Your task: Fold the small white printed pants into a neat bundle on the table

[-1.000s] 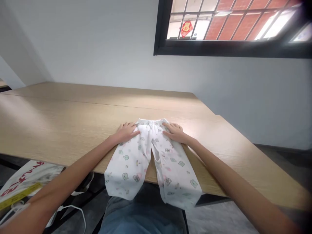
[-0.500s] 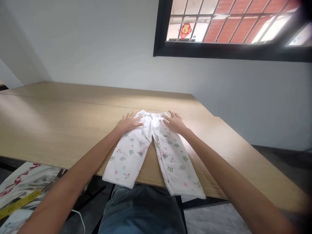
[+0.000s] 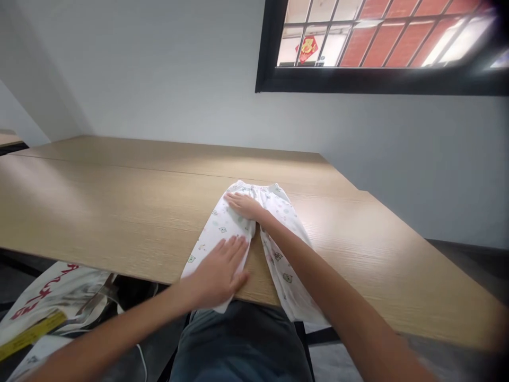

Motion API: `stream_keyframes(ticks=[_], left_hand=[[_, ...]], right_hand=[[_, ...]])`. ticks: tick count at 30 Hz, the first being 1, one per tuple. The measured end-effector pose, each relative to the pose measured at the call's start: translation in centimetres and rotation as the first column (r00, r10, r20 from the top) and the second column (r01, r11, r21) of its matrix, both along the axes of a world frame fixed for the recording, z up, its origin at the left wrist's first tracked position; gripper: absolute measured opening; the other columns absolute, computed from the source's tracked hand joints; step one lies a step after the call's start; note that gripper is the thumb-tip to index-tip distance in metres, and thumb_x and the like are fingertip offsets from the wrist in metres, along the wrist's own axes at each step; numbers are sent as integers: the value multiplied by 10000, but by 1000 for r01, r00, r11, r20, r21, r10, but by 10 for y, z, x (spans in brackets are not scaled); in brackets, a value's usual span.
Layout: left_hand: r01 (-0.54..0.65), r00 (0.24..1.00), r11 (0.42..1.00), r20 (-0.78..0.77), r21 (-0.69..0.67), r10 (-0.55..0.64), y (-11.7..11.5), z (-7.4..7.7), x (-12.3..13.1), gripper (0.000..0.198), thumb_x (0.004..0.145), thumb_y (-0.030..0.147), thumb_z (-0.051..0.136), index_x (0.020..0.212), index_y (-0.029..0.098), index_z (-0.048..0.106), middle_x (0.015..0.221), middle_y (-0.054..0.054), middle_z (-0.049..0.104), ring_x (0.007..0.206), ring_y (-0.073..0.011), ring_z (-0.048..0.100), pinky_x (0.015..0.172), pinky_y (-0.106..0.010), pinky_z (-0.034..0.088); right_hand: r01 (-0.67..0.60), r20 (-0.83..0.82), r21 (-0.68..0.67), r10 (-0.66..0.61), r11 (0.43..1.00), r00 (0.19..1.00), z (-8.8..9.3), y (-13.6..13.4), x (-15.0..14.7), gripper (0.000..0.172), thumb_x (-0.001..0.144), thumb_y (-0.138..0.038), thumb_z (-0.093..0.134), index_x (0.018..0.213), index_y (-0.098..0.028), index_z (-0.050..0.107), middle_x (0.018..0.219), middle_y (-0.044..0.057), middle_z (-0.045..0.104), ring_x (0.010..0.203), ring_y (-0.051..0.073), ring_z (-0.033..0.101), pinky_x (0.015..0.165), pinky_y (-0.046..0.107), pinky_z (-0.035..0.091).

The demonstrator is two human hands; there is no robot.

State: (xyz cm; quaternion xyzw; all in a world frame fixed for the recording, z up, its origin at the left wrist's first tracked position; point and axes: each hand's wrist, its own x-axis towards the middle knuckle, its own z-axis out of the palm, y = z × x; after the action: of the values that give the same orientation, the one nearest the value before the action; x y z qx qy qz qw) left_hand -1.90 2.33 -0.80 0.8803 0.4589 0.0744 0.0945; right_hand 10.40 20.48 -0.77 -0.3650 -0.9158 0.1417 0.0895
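Note:
A pair of small white trousers (image 3: 210, 241) with animal prints lies spread on the wooden table (image 3: 119, 207). The gathered waistband points away from me and both leg ends hang over the near edge. My left hand (image 3: 222, 270) is over the lower part of the left trouser leg, fingers stretched out; whether the palm presses the cloth I cannot tell. Farther up, my right hand (image 3: 243, 206) lies flat on the top of that same leg, just below the waistband. My right forearm crosses above the other leg and hides part of it.
A white bag with red lettering (image 3: 47, 289) and a yellow strip (image 3: 32, 334) sit below the table at the left. Behind the table stands a grey wall (image 3: 178, 79) with a dark-framed, barred window (image 3: 338, 82). My lap is against the near edge.
My left hand has slid down from beside the waist to the lower left leg. My right hand has moved left from the right hip onto the left leg's top.

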Motion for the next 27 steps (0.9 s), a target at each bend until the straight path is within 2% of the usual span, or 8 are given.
stream_keyframes(ticks=[4, 7, 11, 14, 20, 23, 25, 27], left_hand=[[28, 994, 992, -109, 124, -14, -60, 0, -4, 589, 866, 478, 241, 1358, 207, 65, 1402, -28, 52, 1322, -205, 120, 1081, -406, 347], [18, 995, 995, -95, 96, -9, -64, 8, -8, 520, 872, 453, 237, 1341, 236, 182, 1388, -16, 179, 1275, -183, 245, 1039, -359, 398], [-30, 998, 989, 44, -147, 37, -24, 37, 4, 484, 860, 474, 116, 1239, 318, 374, 1083, -29, 483, 972, -159, 486, 872, -337, 468], [-8, 996, 984, 90, -178, 24, 26, 57, 35, 549, 844, 516, 88, 1259, 277, 357, 1042, -60, 488, 970, -190, 482, 872, -369, 453], [158, 987, 957, -1, -242, -163, 110, 51, 102, 451, 883, 389, 258, 1196, 127, 449, 1198, -116, 432, 1144, -215, 396, 1064, -429, 329], [190, 979, 958, -30, -215, -201, 90, 38, 111, 515, 878, 416, 263, 1297, 122, 313, 1327, -125, 287, 1289, -240, 197, 1147, -497, 110], [231, 971, 956, -23, -182, -239, 50, 29, 109, 584, 867, 477, 218, 1354, 162, 146, 1401, -83, 78, 1329, -222, 20, 1153, -495, 7], [279, 958, 947, -16, -159, -285, 0, 18, 106, 621, 849, 523, 157, 1360, 174, 104, 1406, -59, 36, 1331, -200, 16, 1168, -459, 70]], right_hand=[[130, -20, -8, -130, 992, 991, 2, 15, 2, 479, 928, -288, 210, 1354, -130, 362, 1411, 65, 273, 1294, 284, 218, 1031, 519, 152], [162, -39, -88, -166, 983, 985, 15, 8, 10, 463, 935, -347, 198, 1258, -182, 485, 1332, 54, 406, 1205, 247, 380, 1001, 421, 296], [210, -50, -194, -224, 958, 973, 42, -8, 45, 516, 927, -460, 195, 1283, -199, 462, 1319, 32, 424, 1141, 198, 456, 931, 311, 402], [270, -3, -210, -277, 940, 961, 61, -19, 80, 535, 916, -463, 242, 1335, -170, 398, 1357, 42, 374, 1198, 204, 404, 975, 315, 367], [270, 204, -204, -229, 941, 952, 52, -31, 115, 486, 908, -416, 262, 1258, -174, 497, 1358, 63, 369, 1215, 274, 384, 992, 408, 338], [257, 216, -126, -226, 958, 950, 28, -28, 114, 503, 909, -375, 245, 1366, -204, 365, 1426, 6, 238, 1312, 298, 188, 1052, 489, 188], [295, 180, -52, -282, 954, 942, 13, -23, 111, 528, 905, -334, 239, 1414, -192, 259, 1452, -8, 144, 1333, 305, 71, 1050, 542, 74], [349, 126, -14, -345, 937, 930, 2, -16, 109, 529, 909, -342, 223, 1418, -200, 241, 1453, -13, 141, 1333, 302, 66, 1028, 579, 32]])
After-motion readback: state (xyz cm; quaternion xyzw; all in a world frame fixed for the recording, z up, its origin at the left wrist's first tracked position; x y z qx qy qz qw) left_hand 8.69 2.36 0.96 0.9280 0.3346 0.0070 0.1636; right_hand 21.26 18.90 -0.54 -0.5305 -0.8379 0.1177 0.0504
